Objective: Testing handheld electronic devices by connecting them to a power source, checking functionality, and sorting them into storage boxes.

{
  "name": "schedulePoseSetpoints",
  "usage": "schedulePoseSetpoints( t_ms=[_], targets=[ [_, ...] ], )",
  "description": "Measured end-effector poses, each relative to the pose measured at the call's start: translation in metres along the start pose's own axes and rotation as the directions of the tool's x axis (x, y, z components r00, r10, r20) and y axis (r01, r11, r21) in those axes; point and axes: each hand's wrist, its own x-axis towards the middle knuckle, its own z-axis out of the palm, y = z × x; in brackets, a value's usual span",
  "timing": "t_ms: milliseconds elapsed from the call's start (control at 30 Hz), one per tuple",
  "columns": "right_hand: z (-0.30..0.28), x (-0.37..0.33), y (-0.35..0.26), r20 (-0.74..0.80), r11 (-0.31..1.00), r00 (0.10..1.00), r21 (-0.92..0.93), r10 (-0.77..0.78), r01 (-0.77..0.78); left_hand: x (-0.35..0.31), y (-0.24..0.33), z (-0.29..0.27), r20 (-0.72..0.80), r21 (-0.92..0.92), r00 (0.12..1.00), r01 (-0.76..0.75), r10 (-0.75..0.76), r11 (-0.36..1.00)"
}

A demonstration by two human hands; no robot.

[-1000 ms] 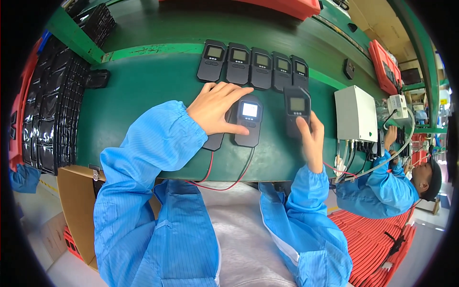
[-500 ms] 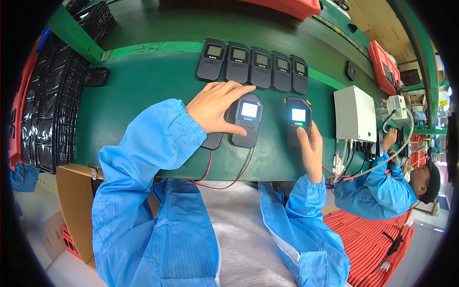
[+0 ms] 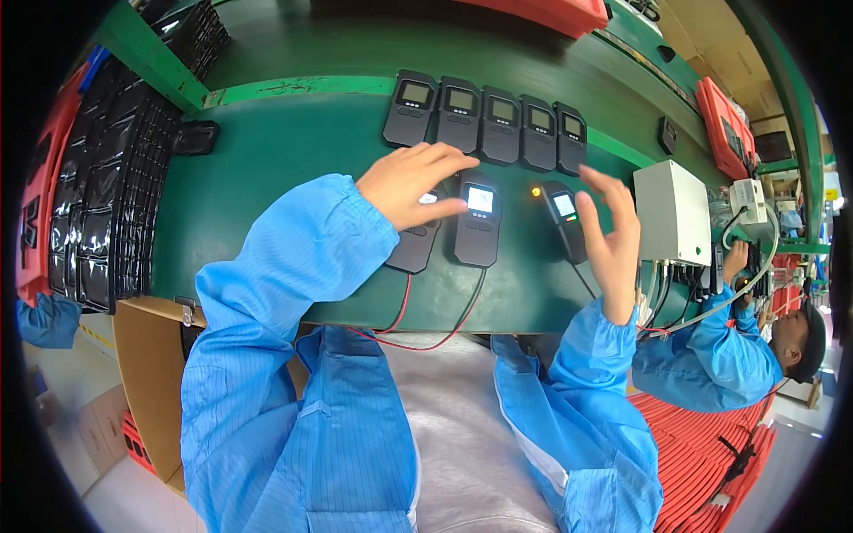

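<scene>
Three handheld meters with dark cases lie on the green bench top in front of me. My left hand [image 3: 410, 188] is open, fingers stretched, above the left meter [image 3: 412, 249], covering much of it. Its thumb points at the lit screen of the middle meter [image 3: 478, 233]. To the right, a third meter [image 3: 565, 222] lies tilted, its screen lit and an orange light glowing at its top corner. My right hand [image 3: 611, 235] is open with fingers apart along that meter's right side; whether the thumb touches it I cannot tell. Wires run from the meters' lower ends.
Several similar meters with unlit screens stand in a row [image 3: 500, 129] behind. A white box [image 3: 673, 213] with cables is at the right. Black trays [image 3: 107, 195] are stacked at the left. A co-worker in a blue sleeve [image 3: 693, 355] handles things at the far right.
My right thumb has come off the right meter's buttons and that hand has opened; the meter now sits turned. My left thumb has moved up from the middle meter's buttons. The view shifted slightly.
</scene>
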Motion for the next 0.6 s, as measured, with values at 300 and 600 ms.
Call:
schedulePoseSetpoints(
  t_ms=[300,600],
  targets=[
    [0.064,0.047,-0.029,0.178,0.9,0.979,0.437,-0.098,0.011,-0.004,-0.006,-0.036,0.14,0.034,0.967,0.208,-0.211,0.977],
    [0.109,0.026,-0.02,0.09,0.885,0.992,0.465,-0.086,0.034,-0.009,-0.013,-0.038,0.201,0.092,0.945,0.245,-0.259,0.965]
  ],
)
